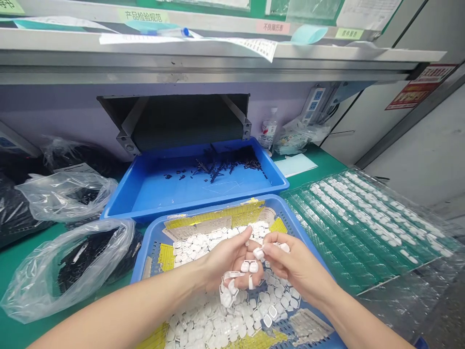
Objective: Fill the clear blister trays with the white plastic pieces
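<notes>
My left hand [236, 261] is palm up above the blue basket [143, 257], its fingers curled around several small white plastic parts [249, 266]. Some of these hang below its fingers. Close beside it, my right hand [286, 254] pinches a small white plastic part [258, 252] between thumb and fingertips, with another white piece showing by its knuckles. Under both hands, many loose white parts [203, 327] fill the basket, which is lined with yellow and pale tape. Parts of the heap are hidden by my forearms.
Behind the basket stands a blue tray [156, 186] with black plastic pieces [232, 162]. On the right lies a clear ribbed tray [323, 242] with rows of white parts. Plastic bags [69, 194] of black pieces sit left. A bottle [269, 128] stands near the wall; a shelf [218, 63] overhangs.
</notes>
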A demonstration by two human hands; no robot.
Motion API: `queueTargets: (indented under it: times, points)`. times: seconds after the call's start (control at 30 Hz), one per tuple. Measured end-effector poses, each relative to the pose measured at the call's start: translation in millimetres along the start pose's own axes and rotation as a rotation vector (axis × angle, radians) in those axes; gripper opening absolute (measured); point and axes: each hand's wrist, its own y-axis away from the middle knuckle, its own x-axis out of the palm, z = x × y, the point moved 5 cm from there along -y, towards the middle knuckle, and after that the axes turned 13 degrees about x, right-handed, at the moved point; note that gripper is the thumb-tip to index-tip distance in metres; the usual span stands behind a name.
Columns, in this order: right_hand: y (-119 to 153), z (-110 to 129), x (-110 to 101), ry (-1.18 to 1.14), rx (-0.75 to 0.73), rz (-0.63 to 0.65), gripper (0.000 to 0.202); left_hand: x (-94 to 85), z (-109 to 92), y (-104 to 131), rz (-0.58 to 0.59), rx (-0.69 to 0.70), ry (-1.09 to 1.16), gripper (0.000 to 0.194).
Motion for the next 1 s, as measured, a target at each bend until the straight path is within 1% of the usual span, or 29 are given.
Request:
queueTargets:
  times: [0.07, 0.1, 0.13, 0.27, 0.3, 0.37, 0.43, 0.47, 0.53, 0.6, 0.63, 0.7, 0.73, 0.8, 0.87, 0.93, 1.0]
  points:
    - [-1.4, -1.7, 1.8, -0.166, 0.021, 0.09, 0.022, 1.2, -2.3, 1.3, 0.014, 0.004, -0.018, 0.054]
    - [-1.5, -1.0, 1.8, -0.24, 0.012, 0.115, 0.021, 2.6, -3.5, 2.2, 0.031, 0.007, -0.027, 0.056]
    - [-1.5, 0.0, 0.7, -0.314, 0.004, 0.117, 0.019, 4.5, -4.5, 3.1, 0.053, 0.009, -0.035, 0.059]
    - [-0.5, 1.9, -6.7, -0.6, 0.031, 0.041, 0.011, 13.1, -5.0, 6.6, 0.165, -0.01, -0.032, 0.064]
    - [-0.3, 2.3, -6.5, -0.637, 0.042, 0.054, 0.011, 14.6, -4.5, 7.2, 0.187, -0.019, -0.028, 0.064]
    - [-0.3, 3.0, -4.9, -0.621, 0.047, 0.087, 0.01, 15.7, -3.0, 7.9, 0.205, -0.037, -0.029, 0.064]
    - [-0.4, 2.0, -5.5, -0.488, 0.037, 0.044, 0.01, 14.9, -1.0, 7.9, 0.203, -0.057, -0.035, 0.063]
    - [-0.2, 1.3, -6.5, -0.378, 0.031, -0.001, 0.011, 14.2, 0.2, 7.8, 0.2, -0.066, -0.033, 0.062]
    - [1.8, 1.9, -6.7, -0.086, -0.006, -0.075, 0.018, 12.6, 2.5, 7.3, 0.18, -0.077, -0.013, 0.057]
    - [6.3, 5.9, -4.8, 0.249, -0.095, -0.139, 0.027, 10.9, 5.3, 6.5, 0.143, -0.091, 0.013, 0.052]
    - [9.3, 8.3, -3.3, 0.406, -0.148, -0.174, 0.034, 9.9, 6.7, 6.1, 0.113, -0.099, 0.021, 0.048]
    - [15.8, 13.0, 1.5, 0.668, -0.262, -0.23, 0.05, 7.8, 9.1, 5.3, 0.044, -0.115, 0.021, 0.038]
    - [18.7, 14.6, 4.9, 0.772, -0.314, -0.239, 0.053, 6.6, 9.8, 4.8, 0.005, -0.118, 0.011, 0.033]
    - [22.9, 16.4, 13.1, 0.916, -0.399, -0.199, 0.05, 3.4, 10.1, 3.9, -0.069, -0.119, -0.038, 0.03]
    - [25.2, 17.5, 19.2, 0.988, -0.438, -0.148, 0.042, 0.2, 9.6, 3.1, -0.116, -0.117, -0.099, 0.032]
    - [25.9, 19.1, 21.8, 1.033, -0.438, -0.119, 0.037, -1.2, 8.9, 2.3, -0.114, -0.109, -0.122, 0.033]
    - [26.0, 20.9, 22.7, 1.122, -0.437, -0.12, 0.031, 0.4, 8.8, 1.9, -0.053, -0.104, -0.108, 0.032]
